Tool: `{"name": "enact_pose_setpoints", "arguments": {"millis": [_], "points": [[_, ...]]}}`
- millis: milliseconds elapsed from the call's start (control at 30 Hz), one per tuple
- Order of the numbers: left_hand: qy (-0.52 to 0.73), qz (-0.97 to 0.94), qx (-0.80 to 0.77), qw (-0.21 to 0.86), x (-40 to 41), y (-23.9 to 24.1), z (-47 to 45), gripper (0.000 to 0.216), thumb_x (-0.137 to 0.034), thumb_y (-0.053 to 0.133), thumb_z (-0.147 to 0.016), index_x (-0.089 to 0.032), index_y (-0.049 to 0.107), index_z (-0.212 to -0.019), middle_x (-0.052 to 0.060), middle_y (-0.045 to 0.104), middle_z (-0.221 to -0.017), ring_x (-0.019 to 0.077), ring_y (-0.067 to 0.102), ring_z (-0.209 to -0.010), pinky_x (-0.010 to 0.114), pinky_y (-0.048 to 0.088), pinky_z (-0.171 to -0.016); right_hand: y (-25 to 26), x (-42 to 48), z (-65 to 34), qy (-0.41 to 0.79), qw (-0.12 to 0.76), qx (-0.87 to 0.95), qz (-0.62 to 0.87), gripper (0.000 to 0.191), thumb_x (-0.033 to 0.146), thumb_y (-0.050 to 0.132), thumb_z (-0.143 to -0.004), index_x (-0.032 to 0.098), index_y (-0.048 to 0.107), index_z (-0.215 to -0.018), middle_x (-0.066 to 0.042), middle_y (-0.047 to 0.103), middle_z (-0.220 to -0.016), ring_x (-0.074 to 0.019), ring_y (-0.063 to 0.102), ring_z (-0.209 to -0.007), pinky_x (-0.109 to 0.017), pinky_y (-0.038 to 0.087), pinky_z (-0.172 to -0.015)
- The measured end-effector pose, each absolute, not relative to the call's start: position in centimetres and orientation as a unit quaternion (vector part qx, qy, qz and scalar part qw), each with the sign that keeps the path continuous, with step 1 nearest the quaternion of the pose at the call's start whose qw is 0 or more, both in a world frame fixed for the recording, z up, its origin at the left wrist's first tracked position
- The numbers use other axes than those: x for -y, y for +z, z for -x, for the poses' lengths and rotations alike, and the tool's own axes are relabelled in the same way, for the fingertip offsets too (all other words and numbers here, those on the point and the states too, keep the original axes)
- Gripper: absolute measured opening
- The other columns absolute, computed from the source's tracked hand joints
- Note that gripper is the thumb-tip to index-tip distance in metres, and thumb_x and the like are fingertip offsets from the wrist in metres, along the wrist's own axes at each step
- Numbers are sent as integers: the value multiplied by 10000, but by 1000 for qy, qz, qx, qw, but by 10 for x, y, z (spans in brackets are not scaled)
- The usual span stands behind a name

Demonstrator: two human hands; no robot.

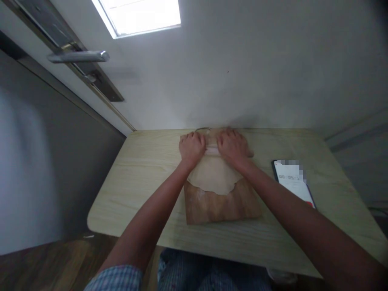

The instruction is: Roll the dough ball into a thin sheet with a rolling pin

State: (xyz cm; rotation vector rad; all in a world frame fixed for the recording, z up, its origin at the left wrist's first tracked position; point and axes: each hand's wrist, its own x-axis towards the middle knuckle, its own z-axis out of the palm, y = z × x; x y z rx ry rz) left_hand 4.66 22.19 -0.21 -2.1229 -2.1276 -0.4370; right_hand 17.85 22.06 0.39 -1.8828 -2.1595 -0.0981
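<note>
A thin, flat sheet of pale dough [215, 173] with an uneven edge lies on a wooden board [221, 206]. Across its far part rests a rolling pin [212, 151], mostly covered by my hands. My left hand [192, 148] is closed over the pin's left part. On its right part, my right hand [233, 144] has its fingers curled around it, slightly blurred. One end of the pin sticks out past my right hand. Both forearms reach forward over the near side of the board.
The board sits on a light wood table [130, 182] against a white door [242, 81]. To the right lies a phone [292, 182] with a lit screen. A curved metal handle [203, 129] shows at the board's far edge. A door lever [79, 56] juts out at upper left.
</note>
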Motion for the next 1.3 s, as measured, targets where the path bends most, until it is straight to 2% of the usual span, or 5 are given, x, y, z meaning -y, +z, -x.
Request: {"name": "enact_pose_setpoints", "arguments": {"millis": [233, 467, 800, 1133, 1300], "points": [[-158, 730, 661, 73, -161, -5, -41, 347, -282, 264, -857, -167, 549, -1017, 95, 543, -1150, 220, 400, -1147, 414, 254, -955, -5, -162, -176, -51, 161, 764, 622, 401, 268, 250, -861, 115, 526, -1108, -133, 560, -1124, -238, 463, -1041, -401, 284, -872], [-168, 737, 650, 74, -134, -8, -35, 410, -282, 248, -859, -132, 438, -1189, 105, 427, -1284, 202, 367, -1189, 418, 228, -989, -15, -135, -182, -68, 197, 781, 589, 414, 280, 277, -861, 134, 444, -1211, -123, 455, -1259, -227, 390, -1153, -421, 233, -933], [-165, 719, 671, 71, -157, -6, -41, 397, -328, 225, -878, -168, 517, -1095, 94, 506, -1208, 216, 430, -1118, 424, 225, -978, -13, -158, -174, -70, 215, 748, 624, 382, 274, 275, -851, 180, 539, -1112, -82, 504, -1219, -248, 373, -1154, -492, 174, -940], [-143, 715, 682, 59, -206, -4, -44, 480, -434, 187, -873, -171, 587, -909, 97, 592, -984, 245, 500, -943, 382, 356, -787, -4, -208, -172, -64, 158, 765, 622, 376, 256, 276, -839, 139, 512, -1107, -113, 540, -1152, -238, 446, -1035, -351, 319, -790], [-156, 712, 680, 71, -222, -3, -46, 505, -436, 155, -881, -173, 585, -919, 87, 589, -983, 222, 496, -949, 341, 347, -782, 3, -224, -171, -61, 122, 762, 633, 341, 249, 257, -843, 140, 570, -923, -104, 606, -949, -215, 506, -889, -317, 336, -701]]}}
